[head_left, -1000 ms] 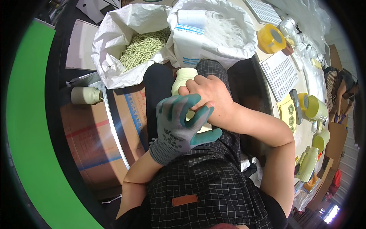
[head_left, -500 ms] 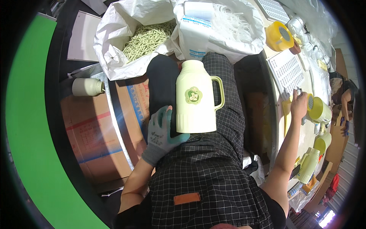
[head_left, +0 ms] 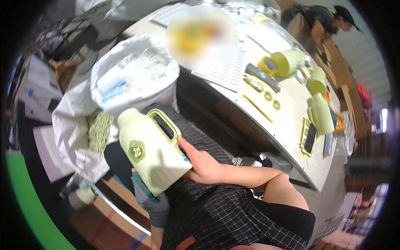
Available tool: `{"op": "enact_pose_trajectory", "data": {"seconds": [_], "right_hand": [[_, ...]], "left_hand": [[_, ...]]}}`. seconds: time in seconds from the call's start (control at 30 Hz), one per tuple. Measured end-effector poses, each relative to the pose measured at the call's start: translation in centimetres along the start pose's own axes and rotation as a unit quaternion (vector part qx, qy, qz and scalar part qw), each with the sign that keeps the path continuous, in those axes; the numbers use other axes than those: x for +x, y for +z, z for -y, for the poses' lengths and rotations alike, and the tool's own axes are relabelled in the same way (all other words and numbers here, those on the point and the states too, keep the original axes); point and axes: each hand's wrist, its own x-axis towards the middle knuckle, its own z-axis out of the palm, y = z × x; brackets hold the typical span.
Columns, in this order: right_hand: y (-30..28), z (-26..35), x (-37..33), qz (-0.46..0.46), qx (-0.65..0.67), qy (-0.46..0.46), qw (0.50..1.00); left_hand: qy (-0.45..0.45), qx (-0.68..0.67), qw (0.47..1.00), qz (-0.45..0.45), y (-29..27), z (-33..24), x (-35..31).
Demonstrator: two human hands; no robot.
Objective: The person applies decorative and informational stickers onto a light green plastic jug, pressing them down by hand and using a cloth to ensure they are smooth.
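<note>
A pale green plastic thermos jug (head_left: 156, 152) lies tilted over my lap, its narrow neck pointing up and left and its handle on the right side. A flower-shaped green sticker (head_left: 136, 151) shows on its body. My left hand (head_left: 148, 200), in a grey glove with teal fingertips, is closed against the jug's lower left side; some of its fingers are hidden. My bare right hand (head_left: 204, 166) grips the jug's lower right side, its index finger at the handle's lower end. A small blue patch (head_left: 186, 159) sits on the jug beside those fingers; I cannot make out what it is.
Ahead stand white sacks, one with clear plastic pieces (head_left: 143, 68), one with pale green sticks (head_left: 100, 129). The worktable (head_left: 233, 104) on the right bears printed sheets (head_left: 225, 71), green jug shells (head_left: 287, 62) and a phone (head_left: 310, 139). Beyond it, a person (head_left: 325, 25) bends over.
My right hand has come from the table to the jug. The jug has tipped from upright in view to leaning left, with my left hand now against it. The view has turned right.
</note>
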Motion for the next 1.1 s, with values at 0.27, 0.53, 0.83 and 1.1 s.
{"op": "enact_pose_trajectory", "data": {"seconds": [0.27, 0.53, 0.83, 1.1], "right_hand": [[-11.2, -7.7, 0.3, -0.415, -0.004, 0.011, 0.91], [-35.0, -8.9, 2.9, -0.648, -0.101, -0.011, 0.755], [-15.5, -11.8, 9.7, -0.372, -0.05, -0.051, 0.925], [4.4, -6.0, 8.1, -0.097, -0.238, -0.166, 0.952]], "left_hand": [[0.223, -0.142, 0.95, 0.166, 3.2, -4.0, 3.1], [0.238, -0.087, 0.947, 0.197, 5.2, -4.2, 2.2], [0.133, -0.021, 0.977, 0.168, 3.1, -1.1, 2.6], [-0.044, 0.098, 0.992, -0.063, -3.1, 13.2, 2.2]]}}
